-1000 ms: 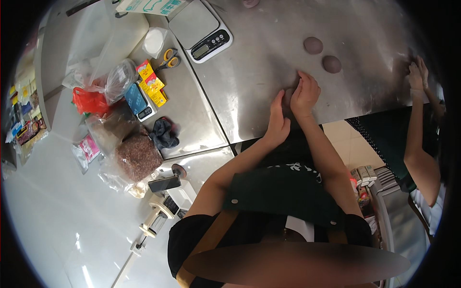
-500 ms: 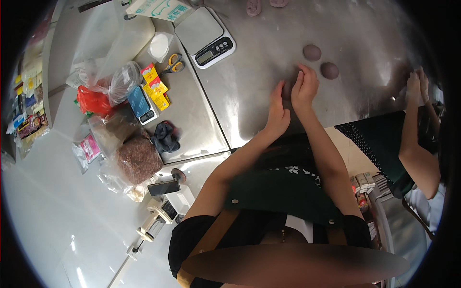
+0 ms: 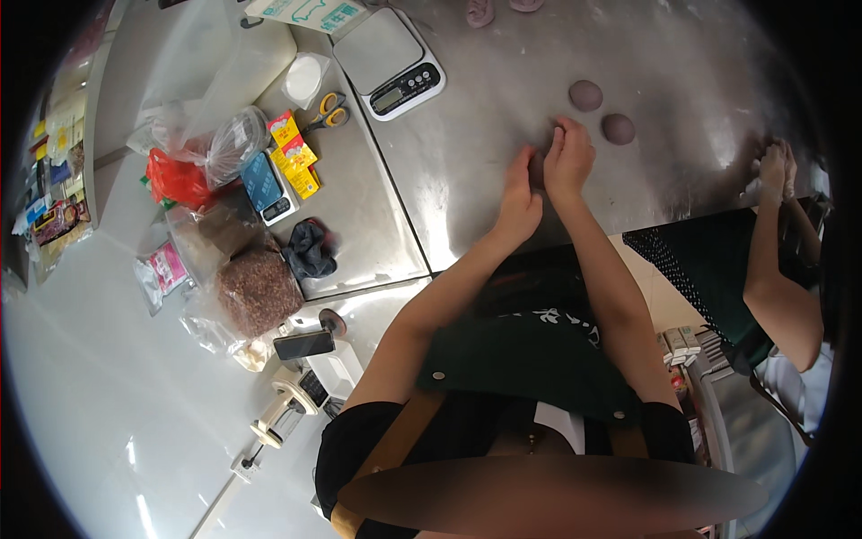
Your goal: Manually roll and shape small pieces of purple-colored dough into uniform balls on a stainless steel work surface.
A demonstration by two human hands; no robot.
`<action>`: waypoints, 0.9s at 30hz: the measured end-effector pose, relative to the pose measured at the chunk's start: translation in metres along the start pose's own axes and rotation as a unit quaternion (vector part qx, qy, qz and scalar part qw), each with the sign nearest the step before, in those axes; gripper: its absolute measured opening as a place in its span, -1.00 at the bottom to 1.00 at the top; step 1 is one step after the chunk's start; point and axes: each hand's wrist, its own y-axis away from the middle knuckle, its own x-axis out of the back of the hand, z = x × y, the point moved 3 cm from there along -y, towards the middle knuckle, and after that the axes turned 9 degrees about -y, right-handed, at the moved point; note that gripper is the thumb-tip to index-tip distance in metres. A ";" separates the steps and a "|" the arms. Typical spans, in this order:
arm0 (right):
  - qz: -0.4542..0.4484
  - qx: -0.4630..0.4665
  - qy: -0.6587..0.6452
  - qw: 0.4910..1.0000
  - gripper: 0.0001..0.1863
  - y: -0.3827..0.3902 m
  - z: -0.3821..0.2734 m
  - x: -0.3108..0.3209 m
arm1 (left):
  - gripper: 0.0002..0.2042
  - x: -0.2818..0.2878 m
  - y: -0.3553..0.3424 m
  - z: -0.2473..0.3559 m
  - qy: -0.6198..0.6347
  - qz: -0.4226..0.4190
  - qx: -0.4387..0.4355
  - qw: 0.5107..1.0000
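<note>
Between my two hands, on the steel table [image 3: 467,135], is a purplish-brown dough ball [image 3: 537,170], mostly hidden by my fingers. My left hand [image 3: 520,199] cups its left side with the fingers held together. Against its right side curves my right hand [image 3: 569,162]. Just beyond my right hand sit two more round dough balls, a farther one [image 3: 585,95] and a nearer one [image 3: 618,129], apart from each other and touching neither hand.
A white kitchen scale [image 3: 386,63] stands at the far left of the table. Left of it lie scissors [image 3: 333,110], yellow packets [image 3: 294,154], a blue-topped small scale [image 3: 268,189] and a bag of brown crumbly food [image 3: 260,292]. At right, a co-worker's hands [image 3: 776,166] work at the table.
My hands stay cupped around the dough ball, with only slight movement. More of the ball shows between them now. The whole view has shifted slightly.
</note>
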 end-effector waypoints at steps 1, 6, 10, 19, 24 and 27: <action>0.005 -0.027 -0.030 0.999 -0.79 -0.001 -0.001 0.001 | -0.31 0.000 0.004 0.004 -0.011 0.006 -0.010 1.000; -0.018 -0.042 -0.022 0.999 -0.78 0.010 0.005 0.004 | -0.31 -0.004 0.023 0.012 0.001 0.017 -0.036 0.999; -0.004 0.008 0.023 1.000 -0.77 0.024 0.012 0.009 | -0.31 -0.003 0.015 0.003 0.016 0.011 0.013 1.000; 0.023 0.062 -0.030 0.997 -0.75 0.015 -0.001 0.020 | -0.30 -0.001 0.025 0.017 0.022 -0.007 -0.008 1.000; 0.008 0.082 -0.041 0.996 -0.80 -0.022 -0.019 0.012 | -0.29 0.000 0.003 0.017 -0.001 0.045 -0.057 0.997; 0.008 0.043 -0.043 0.998 -0.80 -0.020 -0.018 0.002 | -0.28 -0.005 0.011 0.009 0.009 0.036 -0.029 0.999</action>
